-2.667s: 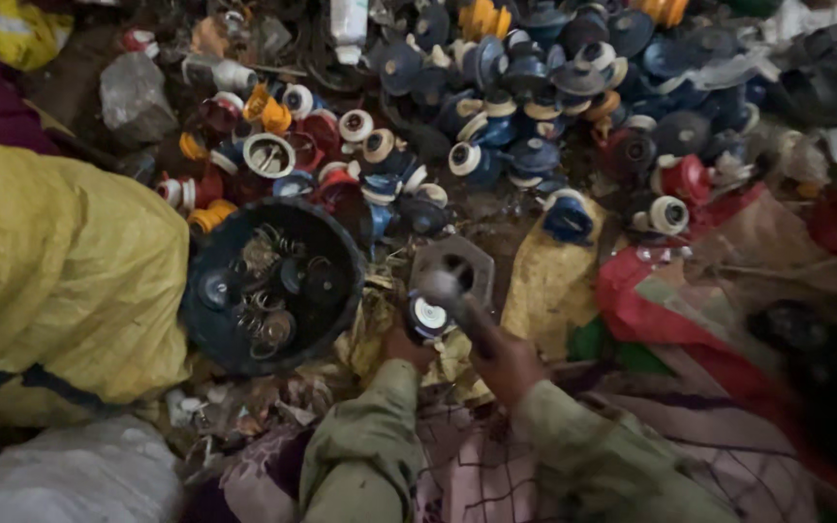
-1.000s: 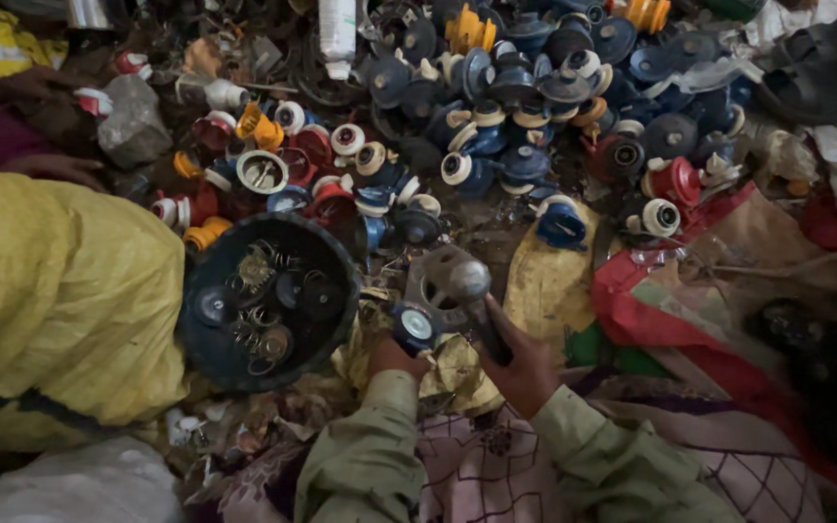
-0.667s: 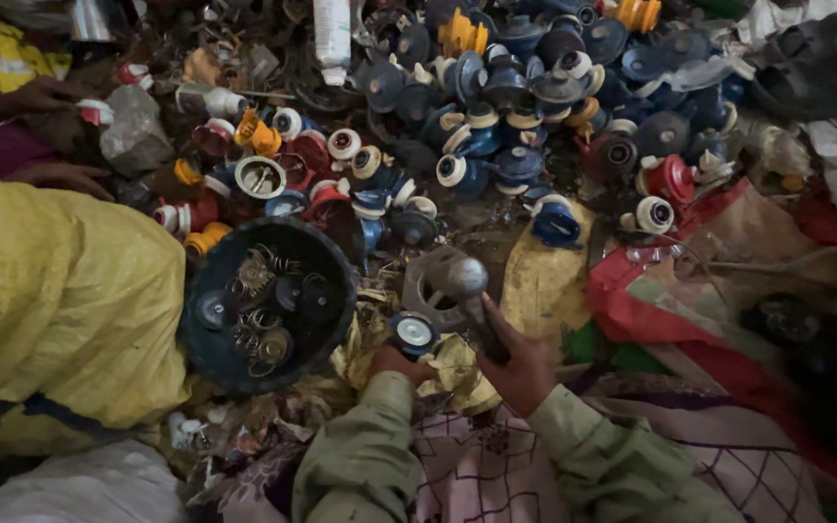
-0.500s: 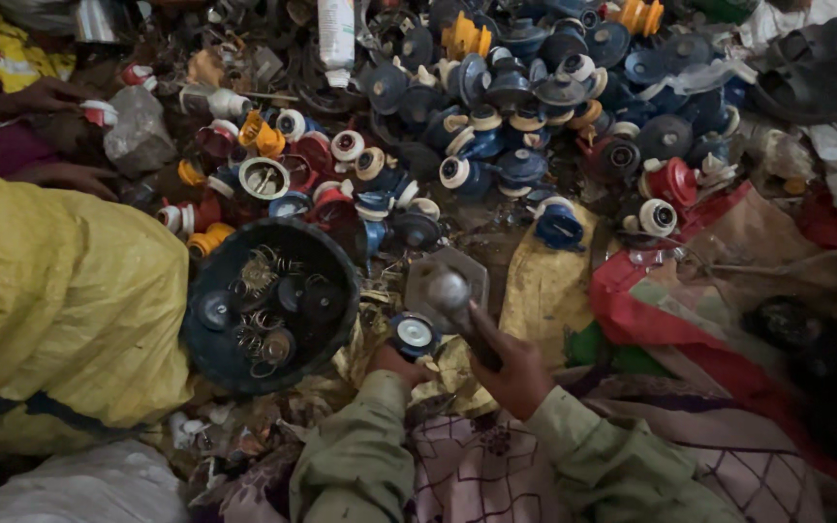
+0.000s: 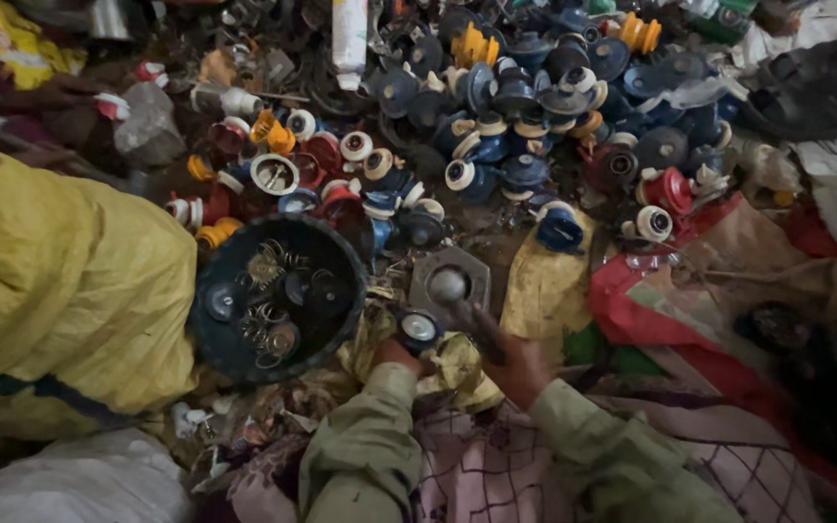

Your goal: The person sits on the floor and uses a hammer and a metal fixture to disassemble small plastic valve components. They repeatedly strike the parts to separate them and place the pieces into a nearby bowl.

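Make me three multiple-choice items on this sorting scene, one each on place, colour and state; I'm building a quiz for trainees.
1. Where is the round bowl?
A. Left of the hands
B. Right of the hands
C. On the sandal

2. What colour is the cloth at left?
A. Blue
B. Yellow
C. White

3. What is the right hand doing?
A. Lying open
B. Pointing
C. Gripping a hammer

Answers: 1 A, the bowl sits left of both hands. 2 B, the cloth is plainly yellow. 3 C, fingers wrap the handle, its head over a metal plate.
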